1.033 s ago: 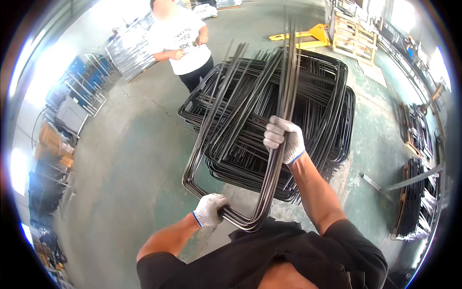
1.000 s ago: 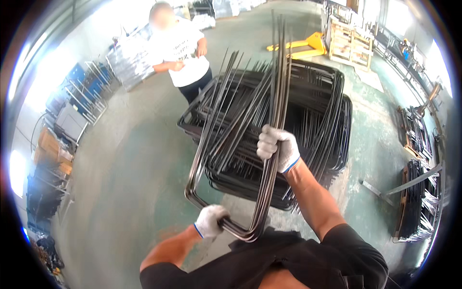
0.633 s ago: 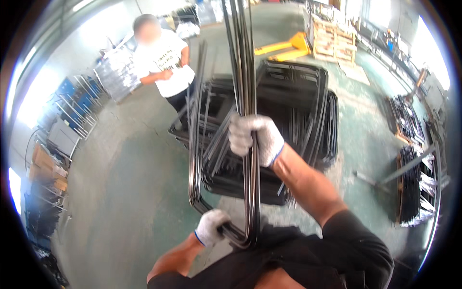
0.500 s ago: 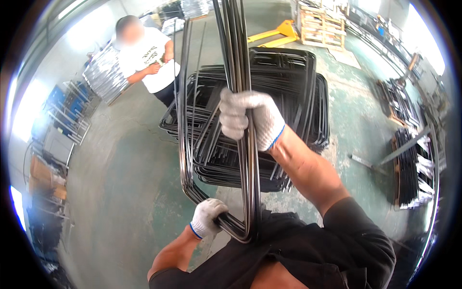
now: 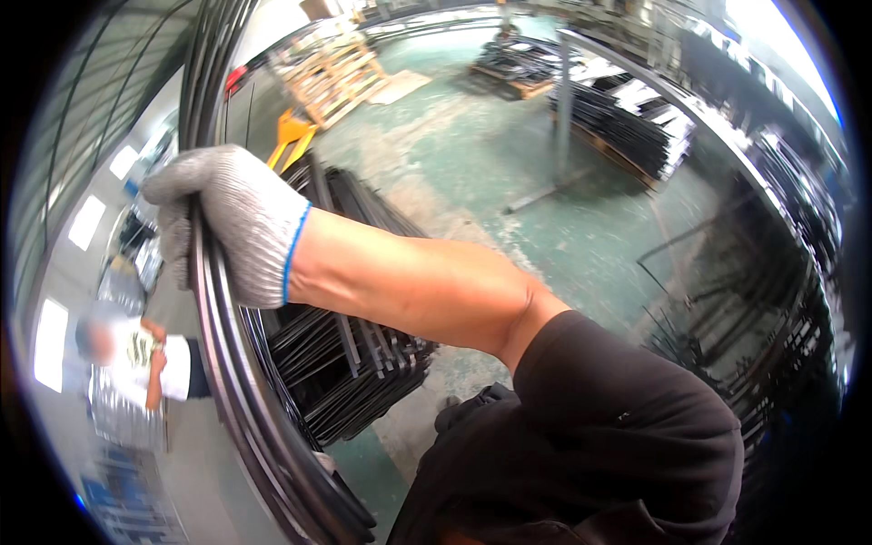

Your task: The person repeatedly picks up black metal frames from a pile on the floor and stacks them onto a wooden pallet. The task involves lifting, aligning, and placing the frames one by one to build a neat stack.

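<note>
My right hand (image 5: 227,218), in a pale knitted glove with a blue cuff edge, is wrapped around a bundle of dark bent metal tubes (image 5: 238,391). The tubes rise past the top of the view and curve down toward the lower edge. Behind their lower part shows a small pale patch that looks like the glove of my left hand (image 5: 324,462); its fingers are hidden. Beyond my right forearm lies a pile of black tube frames (image 5: 363,363), partly covered by the arm and the bundle.
A person (image 5: 150,368) in a white top stands at the left. Farther off are a yellow pallet truck (image 5: 292,136) and stacked wooden pallets (image 5: 336,82). To the right stand a grey metal frame (image 5: 563,109) and a pallet of dark metal parts (image 5: 618,127).
The view has swung right and tilted. The bundle, still in my right hand, now stands at the left of the picture. My left hand, plainly gripping the tubes before, is now almost wholly hidden.
</note>
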Demonstrator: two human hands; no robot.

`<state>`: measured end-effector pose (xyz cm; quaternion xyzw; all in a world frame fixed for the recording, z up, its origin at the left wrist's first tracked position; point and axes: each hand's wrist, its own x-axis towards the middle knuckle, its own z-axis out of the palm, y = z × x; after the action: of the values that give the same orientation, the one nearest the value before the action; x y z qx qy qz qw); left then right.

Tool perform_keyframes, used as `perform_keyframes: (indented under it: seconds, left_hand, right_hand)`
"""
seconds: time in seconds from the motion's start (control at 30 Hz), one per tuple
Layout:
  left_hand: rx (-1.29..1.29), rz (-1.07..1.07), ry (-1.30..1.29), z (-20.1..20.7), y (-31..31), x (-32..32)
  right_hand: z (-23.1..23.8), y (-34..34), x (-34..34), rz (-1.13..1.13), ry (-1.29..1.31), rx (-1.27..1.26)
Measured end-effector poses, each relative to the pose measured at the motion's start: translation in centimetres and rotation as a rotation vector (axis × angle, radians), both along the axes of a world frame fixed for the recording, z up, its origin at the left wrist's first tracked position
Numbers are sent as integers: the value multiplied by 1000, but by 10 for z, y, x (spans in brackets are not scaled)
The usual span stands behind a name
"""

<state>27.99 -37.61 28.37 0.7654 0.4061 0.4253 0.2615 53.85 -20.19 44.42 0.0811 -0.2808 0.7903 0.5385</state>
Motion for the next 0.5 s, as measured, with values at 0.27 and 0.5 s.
perform_keyframes:
  seconds: [0.27, 0.5]
  left_hand:
    - [36, -453, 8, 50, 8, 138]
    - [-272, -710, -8, 43, 56, 246]
  right_hand:
    - [31, -53, 180, -370, 114, -142]
    - [-22, -95, 337, -832, 154, -111]
